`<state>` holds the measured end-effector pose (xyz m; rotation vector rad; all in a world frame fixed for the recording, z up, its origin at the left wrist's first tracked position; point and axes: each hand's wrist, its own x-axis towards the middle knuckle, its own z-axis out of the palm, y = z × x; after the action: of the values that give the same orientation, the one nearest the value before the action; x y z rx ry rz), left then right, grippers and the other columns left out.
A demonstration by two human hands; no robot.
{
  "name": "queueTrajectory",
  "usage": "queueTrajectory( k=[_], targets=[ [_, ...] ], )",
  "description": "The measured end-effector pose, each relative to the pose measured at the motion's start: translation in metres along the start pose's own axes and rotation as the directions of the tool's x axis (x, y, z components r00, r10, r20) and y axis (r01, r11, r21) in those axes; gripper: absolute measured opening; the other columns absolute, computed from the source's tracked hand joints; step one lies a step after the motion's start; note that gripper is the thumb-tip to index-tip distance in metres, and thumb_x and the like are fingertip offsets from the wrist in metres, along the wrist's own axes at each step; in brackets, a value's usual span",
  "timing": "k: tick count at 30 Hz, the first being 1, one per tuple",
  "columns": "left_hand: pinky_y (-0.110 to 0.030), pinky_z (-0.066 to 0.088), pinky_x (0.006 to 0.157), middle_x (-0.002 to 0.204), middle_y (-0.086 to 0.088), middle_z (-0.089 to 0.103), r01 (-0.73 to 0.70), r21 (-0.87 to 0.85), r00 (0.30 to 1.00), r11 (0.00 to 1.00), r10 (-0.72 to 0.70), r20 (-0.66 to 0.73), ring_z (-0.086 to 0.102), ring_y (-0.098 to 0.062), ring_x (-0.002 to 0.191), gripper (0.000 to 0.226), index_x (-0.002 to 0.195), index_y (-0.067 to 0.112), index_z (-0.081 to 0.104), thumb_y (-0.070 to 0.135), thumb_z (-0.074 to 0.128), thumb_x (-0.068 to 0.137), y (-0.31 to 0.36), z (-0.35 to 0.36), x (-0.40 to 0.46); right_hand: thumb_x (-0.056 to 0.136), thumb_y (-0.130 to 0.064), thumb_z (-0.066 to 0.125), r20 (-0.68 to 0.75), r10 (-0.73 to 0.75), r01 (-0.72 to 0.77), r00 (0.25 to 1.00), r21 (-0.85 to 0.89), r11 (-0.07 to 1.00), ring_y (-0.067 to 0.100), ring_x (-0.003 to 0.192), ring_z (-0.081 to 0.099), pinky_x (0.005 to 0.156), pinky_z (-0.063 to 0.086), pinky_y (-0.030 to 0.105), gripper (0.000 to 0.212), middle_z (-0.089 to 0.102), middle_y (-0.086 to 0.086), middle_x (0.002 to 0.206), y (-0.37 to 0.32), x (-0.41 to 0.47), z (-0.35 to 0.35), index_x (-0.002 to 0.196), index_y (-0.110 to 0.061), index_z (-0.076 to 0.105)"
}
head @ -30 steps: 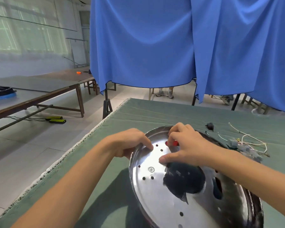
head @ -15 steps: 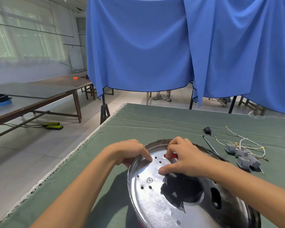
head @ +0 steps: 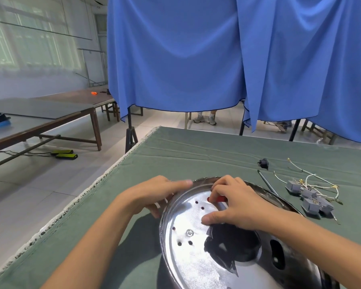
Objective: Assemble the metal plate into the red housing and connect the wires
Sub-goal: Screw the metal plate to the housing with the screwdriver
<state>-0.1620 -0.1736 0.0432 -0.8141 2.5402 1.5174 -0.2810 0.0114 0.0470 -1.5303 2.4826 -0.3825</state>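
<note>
So the plate (head: 198,253) sits near the front edge of the surface (head: 196,155), shiny side up with a bunch of small holes and one screw (head: 189,232) in it. Left hand (head: 154,195) curls over the plate's far-left rim, fingers gripping the edge. Right hand (head: 236,205) rests on top of the plate, fingers bent and pinching a small red part (head: 220,198) where it shows through a hole. Off toward the right edge there's a tangle of wires (head: 313,182) with grey connectors (head: 310,200), a thin rod (head: 267,182) and a little black plug (head: 264,163).
</note>
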Motion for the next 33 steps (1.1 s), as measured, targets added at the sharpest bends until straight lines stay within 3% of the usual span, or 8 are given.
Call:
queueTrajectory(
  k=[3,5,6,10,16,22,30,33],
  targets=[
    [-0.020,0.037,0.043,0.053,-0.001,0.058,-0.077,-0.300,0.913,0.951,-0.054,-0.404,0.049,-0.015,0.042,0.036,0.070,0.011,0.065,0.039,0.057,0.091,-0.023,0.001,0.013,0.064,-0.070,0.067,0.004,0.003,-0.003,1.000,-0.001,1.000,0.008,0.111,0.034,0.100,0.035,0.032,0.051,0.039,-0.016,0.115,0.000,0.000,0.000,0.099,-0.034,0.057],
    [-0.030,0.046,0.059,0.062,-0.001,0.061,-0.092,-0.092,0.730,0.991,0.004,-0.683,0.058,-0.022,0.060,0.018,0.071,0.017,0.063,0.020,0.059,0.088,-0.040,0.008,0.027,0.064,-0.071,0.067,0.004,0.004,-0.004,1.000,0.000,1.000,0.008,0.111,0.034,0.100,0.037,0.032,0.051,0.039,-0.017,0.115,0.000,0.000,0.000,0.100,-0.036,0.055],
    [-0.033,0.048,0.069,0.070,0.001,0.062,-0.060,0.019,0.688,0.998,0.055,-0.724,0.061,-0.024,0.072,0.010,0.078,0.020,0.064,0.017,0.059,0.086,-0.046,0.011,0.031,0.063,-0.071,0.067,0.005,0.003,-0.003,1.000,-0.002,1.000,0.008,0.112,0.035,0.100,0.037,0.031,0.051,0.039,-0.017,0.115,0.000,0.000,-0.001,0.099,-0.037,0.054],
    [-0.031,0.042,0.076,0.095,0.007,0.058,-0.077,0.270,0.712,0.960,0.243,-0.659,0.058,-0.019,0.093,0.024,0.107,0.031,0.064,0.021,0.055,0.087,-0.045,0.017,0.043,0.064,-0.071,0.067,0.013,-0.002,0.002,1.000,-0.012,1.000,0.007,0.111,0.035,0.099,0.038,0.030,0.050,0.040,-0.016,0.115,0.000,0.000,-0.001,0.098,-0.038,0.052],
    [-0.028,0.037,0.072,0.099,0.009,0.058,-0.019,0.315,0.711,0.949,0.234,-0.663,0.059,-0.018,0.096,0.028,0.098,0.030,0.068,0.013,0.057,0.079,-0.043,0.022,0.048,0.066,-0.068,0.068,0.001,-0.001,0.001,1.000,0.001,1.000,0.008,0.110,0.035,0.099,0.038,0.030,0.051,0.039,-0.015,0.115,-0.001,-0.002,-0.001,0.103,-0.035,0.055],
    [-0.028,0.039,0.071,0.105,0.005,0.056,0.016,0.471,0.726,0.882,0.314,-0.612,0.060,-0.021,0.097,0.016,0.101,0.028,0.069,0.032,0.057,0.092,-0.044,0.027,0.045,0.065,-0.068,0.069,-0.005,0.002,-0.002,1.000,0.010,1.000,0.008,0.110,0.035,0.098,0.038,0.031,0.048,0.040,-0.016,0.112,-0.002,-0.001,-0.001,0.099,-0.037,0.054],
    [-0.031,0.040,0.072,0.097,0.002,0.060,0.033,0.423,0.721,0.906,0.271,-0.638,0.060,-0.026,0.091,0.009,0.087,0.023,0.062,0.031,0.058,0.089,-0.042,0.025,0.051,0.065,-0.066,0.071,-0.034,0.010,-0.009,0.999,0.024,1.000,0.009,0.110,0.036,0.098,0.039,0.032,0.053,0.042,-0.014,0.112,-0.005,-0.004,-0.001,0.103,-0.031,0.060],
    [-0.034,0.047,0.073,0.079,0.000,0.063,-0.115,0.158,0.711,0.981,0.192,-0.676,0.060,-0.021,0.076,0.010,0.079,0.019,0.063,0.022,0.063,0.089,-0.041,0.023,0.048,0.066,-0.064,0.072,-0.040,0.017,-0.016,0.999,0.032,0.999,0.010,0.110,0.037,0.097,0.040,0.033,0.052,0.042,-0.014,0.111,-0.006,-0.005,-0.002,0.103,-0.029,0.061]
  ],
)
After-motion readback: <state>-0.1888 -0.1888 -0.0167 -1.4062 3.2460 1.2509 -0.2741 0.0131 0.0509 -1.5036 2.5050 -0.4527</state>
